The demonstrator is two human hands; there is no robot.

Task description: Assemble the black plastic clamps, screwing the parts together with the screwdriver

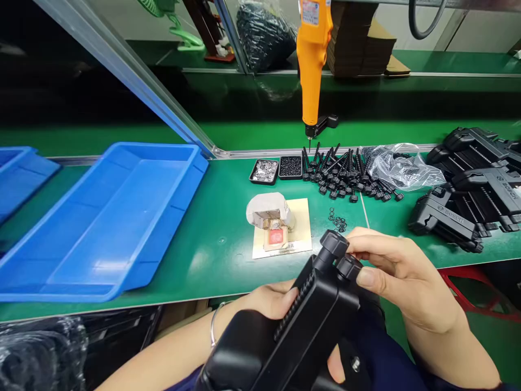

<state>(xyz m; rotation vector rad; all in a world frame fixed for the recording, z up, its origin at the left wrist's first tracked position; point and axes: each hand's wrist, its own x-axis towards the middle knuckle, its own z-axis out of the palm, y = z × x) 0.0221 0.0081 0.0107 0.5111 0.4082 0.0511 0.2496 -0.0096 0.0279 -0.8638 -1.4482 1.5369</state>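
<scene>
Gripping the black bracket (311, 320) at bottom centre with the left hand (272, 300), apparently to steady it; pinching its knob (349, 267) with the right hand (411, 277), right of centre, seemingly for finer control.

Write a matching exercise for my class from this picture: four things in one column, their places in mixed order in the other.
Things
1. Orange power screwdriver
2. Small silver metal parts
3. Crumpled clear plastic bag
4. Long black plastic housing

Places
A. Between black-knobbed screws and grey-and-black plastic units
B. In the left hand
C. Above the green bench, tip downward
D. In a small square black dish

Pairs: 1-C; 2-D; 3-A; 4-B
</scene>
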